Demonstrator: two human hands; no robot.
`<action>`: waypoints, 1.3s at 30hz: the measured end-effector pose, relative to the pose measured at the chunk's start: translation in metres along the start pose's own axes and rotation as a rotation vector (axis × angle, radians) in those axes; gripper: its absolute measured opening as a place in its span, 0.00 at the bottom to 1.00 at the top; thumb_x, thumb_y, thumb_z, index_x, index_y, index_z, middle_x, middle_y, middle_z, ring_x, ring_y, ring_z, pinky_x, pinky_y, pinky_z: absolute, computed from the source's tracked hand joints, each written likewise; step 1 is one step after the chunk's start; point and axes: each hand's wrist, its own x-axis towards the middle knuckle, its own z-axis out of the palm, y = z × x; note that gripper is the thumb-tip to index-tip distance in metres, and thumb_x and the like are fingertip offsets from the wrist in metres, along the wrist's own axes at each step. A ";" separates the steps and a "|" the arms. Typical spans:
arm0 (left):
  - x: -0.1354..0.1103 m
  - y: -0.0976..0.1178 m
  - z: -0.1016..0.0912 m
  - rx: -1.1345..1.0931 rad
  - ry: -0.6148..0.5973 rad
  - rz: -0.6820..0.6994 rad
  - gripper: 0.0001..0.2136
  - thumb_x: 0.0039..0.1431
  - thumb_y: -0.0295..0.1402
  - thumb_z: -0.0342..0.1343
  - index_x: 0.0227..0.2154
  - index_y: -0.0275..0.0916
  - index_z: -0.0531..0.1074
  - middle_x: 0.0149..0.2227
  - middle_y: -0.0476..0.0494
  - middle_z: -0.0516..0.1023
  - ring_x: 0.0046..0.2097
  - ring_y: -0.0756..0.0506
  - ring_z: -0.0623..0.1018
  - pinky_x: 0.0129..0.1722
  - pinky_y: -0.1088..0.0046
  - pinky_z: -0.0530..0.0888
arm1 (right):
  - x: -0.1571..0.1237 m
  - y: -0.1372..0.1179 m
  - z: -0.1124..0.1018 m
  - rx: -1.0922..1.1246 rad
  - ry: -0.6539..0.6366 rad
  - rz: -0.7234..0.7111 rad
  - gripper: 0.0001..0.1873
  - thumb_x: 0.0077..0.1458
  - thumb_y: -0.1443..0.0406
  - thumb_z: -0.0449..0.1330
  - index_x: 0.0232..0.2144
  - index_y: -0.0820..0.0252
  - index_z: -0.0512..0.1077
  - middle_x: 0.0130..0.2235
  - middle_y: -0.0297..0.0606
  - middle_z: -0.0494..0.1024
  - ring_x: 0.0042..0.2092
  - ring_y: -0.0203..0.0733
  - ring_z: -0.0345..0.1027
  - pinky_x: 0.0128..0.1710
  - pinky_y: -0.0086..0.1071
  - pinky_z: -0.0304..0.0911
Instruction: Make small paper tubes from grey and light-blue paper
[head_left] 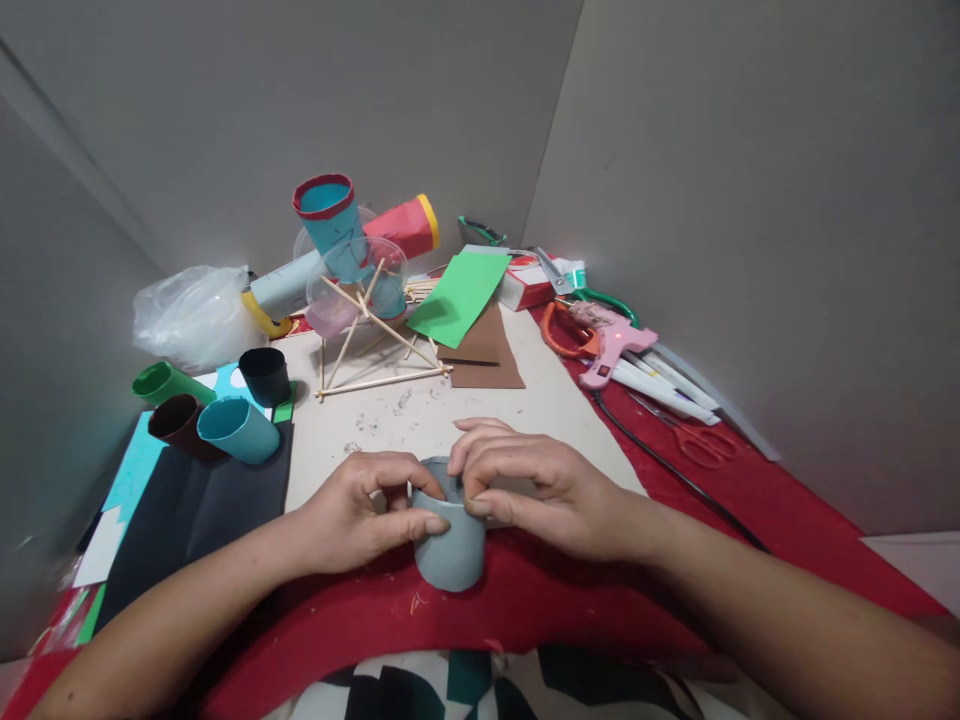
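A small grey cup (450,555), paper- or foam-like, stands upright at the front edge of the pale board, over the red cloth. My left hand (375,510) pinches its left rim, thumb outside and fingers inside the mouth. On the right side of the rim, my right hand (525,480) grips with the thumb at the outer wall and fingers reaching into the opening. Both hands partly cover the rim, and the cup's inside is mostly hidden. Behind the hands stands a stick frame (367,330) with clear plastic discs and coloured cups attached.
Left are a blue cup (240,430), brown cup (180,425), green cup (169,383) and black cup (264,377), near black sheets (202,510). Green paper (461,300) lies behind. At right are a pink glue gun (611,345), its cord, and red scissors (701,440).
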 end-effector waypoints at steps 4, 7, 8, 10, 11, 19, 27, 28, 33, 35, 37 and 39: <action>0.001 -0.001 0.001 -0.036 0.002 -0.022 0.09 0.59 0.36 0.61 0.32 0.34 0.78 0.27 0.46 0.76 0.26 0.52 0.70 0.27 0.78 0.67 | 0.000 0.002 0.000 -0.028 -0.021 0.025 0.07 0.62 0.66 0.61 0.30 0.60 0.73 0.32 0.38 0.78 0.41 0.41 0.72 0.57 0.44 0.57; 0.000 0.000 0.003 -0.042 0.018 -0.021 0.09 0.59 0.36 0.61 0.32 0.33 0.77 0.27 0.46 0.76 0.26 0.52 0.69 0.27 0.78 0.66 | -0.001 0.003 0.004 -0.076 0.008 -0.013 0.05 0.62 0.65 0.61 0.33 0.59 0.73 0.33 0.38 0.78 0.42 0.40 0.72 0.57 0.45 0.56; 0.000 0.001 0.004 -0.037 0.025 -0.011 0.09 0.59 0.36 0.61 0.31 0.33 0.77 0.27 0.46 0.76 0.26 0.53 0.69 0.26 0.78 0.66 | -0.001 0.003 0.005 -0.091 0.012 -0.022 0.05 0.62 0.65 0.61 0.33 0.59 0.73 0.34 0.38 0.78 0.42 0.40 0.73 0.57 0.46 0.56; -0.002 0.003 0.007 -0.019 0.040 0.026 0.08 0.60 0.34 0.60 0.31 0.33 0.77 0.27 0.46 0.76 0.26 0.52 0.70 0.28 0.77 0.66 | -0.002 0.001 0.008 -0.107 0.011 -0.029 0.05 0.63 0.67 0.59 0.33 0.59 0.72 0.34 0.38 0.78 0.42 0.40 0.72 0.58 0.47 0.56; -0.002 0.004 0.008 -0.010 0.046 0.053 0.08 0.60 0.33 0.60 0.30 0.33 0.76 0.27 0.46 0.75 0.27 0.52 0.70 0.29 0.77 0.67 | -0.002 0.000 0.009 -0.106 0.008 -0.031 0.06 0.64 0.68 0.57 0.33 0.59 0.71 0.34 0.38 0.77 0.42 0.40 0.72 0.58 0.47 0.56; -0.001 0.004 0.012 -0.021 0.099 0.146 0.06 0.61 0.31 0.59 0.31 0.33 0.75 0.27 0.45 0.75 0.29 0.51 0.72 0.32 0.75 0.69 | -0.002 -0.006 0.010 0.008 0.059 -0.024 0.07 0.64 0.68 0.57 0.32 0.60 0.71 0.31 0.37 0.75 0.41 0.41 0.71 0.56 0.46 0.58; 0.001 0.004 0.007 -0.097 0.076 0.037 0.08 0.61 0.34 0.58 0.32 0.33 0.77 0.27 0.45 0.76 0.29 0.50 0.72 0.31 0.75 0.69 | 0.000 -0.005 0.006 0.026 0.100 0.052 0.05 0.58 0.70 0.62 0.30 0.59 0.73 0.30 0.35 0.77 0.39 0.41 0.72 0.55 0.44 0.59; 0.000 0.005 0.008 -0.088 0.079 0.046 0.08 0.61 0.34 0.58 0.32 0.33 0.77 0.26 0.45 0.75 0.29 0.51 0.72 0.31 0.75 0.69 | 0.000 -0.006 0.007 0.024 0.107 0.056 0.05 0.58 0.70 0.62 0.29 0.59 0.72 0.30 0.35 0.77 0.39 0.41 0.71 0.55 0.44 0.59; -0.002 0.008 0.013 -0.041 0.097 0.117 0.08 0.62 0.31 0.57 0.31 0.32 0.76 0.27 0.44 0.76 0.29 0.50 0.73 0.31 0.74 0.69 | 0.000 -0.008 0.015 0.048 0.108 0.029 0.05 0.59 0.71 0.60 0.30 0.59 0.70 0.30 0.35 0.75 0.39 0.40 0.70 0.53 0.44 0.61; -0.001 0.008 0.015 -0.045 0.110 0.146 0.07 0.62 0.31 0.57 0.31 0.32 0.75 0.27 0.43 0.76 0.29 0.50 0.73 0.32 0.74 0.70 | -0.001 -0.008 0.017 0.078 0.112 0.019 0.06 0.59 0.72 0.59 0.30 0.59 0.70 0.30 0.36 0.74 0.39 0.40 0.70 0.53 0.44 0.62; 0.000 0.008 0.016 -0.057 0.108 0.150 0.07 0.62 0.31 0.57 0.30 0.32 0.75 0.26 0.44 0.76 0.29 0.50 0.73 0.31 0.75 0.70 | -0.001 -0.006 0.016 0.123 0.112 0.036 0.05 0.58 0.72 0.60 0.30 0.59 0.70 0.30 0.36 0.75 0.40 0.41 0.70 0.53 0.44 0.62; 0.001 0.007 0.014 -0.068 0.091 0.138 0.07 0.62 0.31 0.57 0.32 0.32 0.75 0.27 0.44 0.76 0.28 0.51 0.72 0.30 0.76 0.70 | -0.002 -0.004 0.011 0.172 0.092 0.057 0.05 0.58 0.71 0.61 0.30 0.59 0.71 0.31 0.36 0.76 0.41 0.41 0.71 0.55 0.44 0.60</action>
